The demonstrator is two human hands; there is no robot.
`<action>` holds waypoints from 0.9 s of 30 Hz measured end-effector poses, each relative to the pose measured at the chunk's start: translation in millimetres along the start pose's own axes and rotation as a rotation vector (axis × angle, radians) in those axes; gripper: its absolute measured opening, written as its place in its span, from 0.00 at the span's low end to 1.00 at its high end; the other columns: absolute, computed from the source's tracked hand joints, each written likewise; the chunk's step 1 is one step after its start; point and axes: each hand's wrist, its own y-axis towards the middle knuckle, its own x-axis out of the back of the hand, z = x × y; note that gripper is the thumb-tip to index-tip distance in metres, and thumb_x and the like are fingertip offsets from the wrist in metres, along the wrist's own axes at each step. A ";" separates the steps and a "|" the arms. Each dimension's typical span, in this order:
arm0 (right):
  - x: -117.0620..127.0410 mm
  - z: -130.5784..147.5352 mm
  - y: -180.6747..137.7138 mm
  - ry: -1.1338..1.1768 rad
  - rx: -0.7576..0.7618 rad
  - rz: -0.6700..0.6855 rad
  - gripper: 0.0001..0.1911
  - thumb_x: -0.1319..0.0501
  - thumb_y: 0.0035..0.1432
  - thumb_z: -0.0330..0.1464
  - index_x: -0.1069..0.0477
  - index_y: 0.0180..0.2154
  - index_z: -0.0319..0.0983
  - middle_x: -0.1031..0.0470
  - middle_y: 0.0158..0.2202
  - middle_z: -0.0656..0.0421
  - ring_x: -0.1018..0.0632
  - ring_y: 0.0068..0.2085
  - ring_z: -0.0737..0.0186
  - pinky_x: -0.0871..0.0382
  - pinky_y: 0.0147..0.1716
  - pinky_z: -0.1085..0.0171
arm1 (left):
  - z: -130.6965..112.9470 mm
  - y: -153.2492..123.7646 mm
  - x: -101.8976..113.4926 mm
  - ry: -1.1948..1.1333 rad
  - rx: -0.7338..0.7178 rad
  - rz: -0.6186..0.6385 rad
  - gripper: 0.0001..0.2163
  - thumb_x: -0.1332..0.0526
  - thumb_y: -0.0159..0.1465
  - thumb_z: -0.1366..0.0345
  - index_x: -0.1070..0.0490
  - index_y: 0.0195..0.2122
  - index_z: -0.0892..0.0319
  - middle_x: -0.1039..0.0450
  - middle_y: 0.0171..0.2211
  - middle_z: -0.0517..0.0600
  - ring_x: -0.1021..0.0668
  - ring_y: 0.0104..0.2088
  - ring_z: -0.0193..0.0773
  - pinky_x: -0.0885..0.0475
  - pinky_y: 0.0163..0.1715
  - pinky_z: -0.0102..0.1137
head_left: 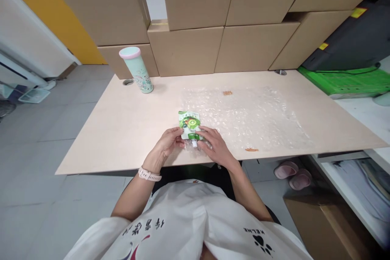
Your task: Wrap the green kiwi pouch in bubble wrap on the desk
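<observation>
A green and white spouted pouch (189, 124) with a kiwi picture is held just in front of me, its white cap (194, 143) pointing toward my body. My left hand (168, 141) pinches the pouch by its left edge, thumb on the printed face. From the other side, my right hand (215, 145) grips the right edge, with fingertips on the front and the thumb close to the cap. Beneath and to the right of the pouch, a sheet of clear bubble wrap (252, 118) lies flat on the table; its near left part is partly covered by my hands.
A mint tumbler with a pink lid (137, 70) stands at the table's (128, 130) back left. Stacked cardboard boxes (189, 50) line the back edge. Brown tape scraps (251, 150) stick to the wrap. On the right are a green crate (344, 81) and a white shelf (359, 115).
</observation>
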 end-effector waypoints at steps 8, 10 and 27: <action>5.0 -2.8 -0.9 0.200 -0.020 -0.063 0.13 0.43 0.68 0.41 0.27 0.50 0.45 0.30 0.61 0.52 0.31 0.63 0.52 0.36 0.61 0.49 | -3.7 3.9 -3.7 -0.070 0.024 0.111 0.18 0.20 0.45 0.61 0.25 0.29 0.64 0.26 0.22 0.46 0.27 0.21 0.28 0.32 0.22 0.24; 5.2 -3.6 -1.7 0.217 -0.039 -0.079 0.12 0.42 0.67 0.41 0.26 0.47 0.45 0.32 0.63 0.52 0.33 0.65 0.52 0.37 0.62 0.48 | -3.4 6.3 -5.3 -0.079 0.013 0.133 0.18 0.20 0.45 0.61 0.24 0.31 0.65 0.24 0.26 0.48 0.24 0.24 0.30 0.29 0.25 0.25; -4.1 -19.9 45.1 0.493 -0.442 -0.090 0.32 0.39 0.61 0.49 0.38 0.63 0.45 0.24 0.53 0.50 0.21 0.35 0.60 0.24 0.39 0.54 | 2.6 8.7 4.7 -0.024 -0.020 0.206 0.26 0.22 0.47 0.70 0.24 0.48 0.62 0.21 0.34 0.51 0.21 0.29 0.33 0.28 0.31 0.27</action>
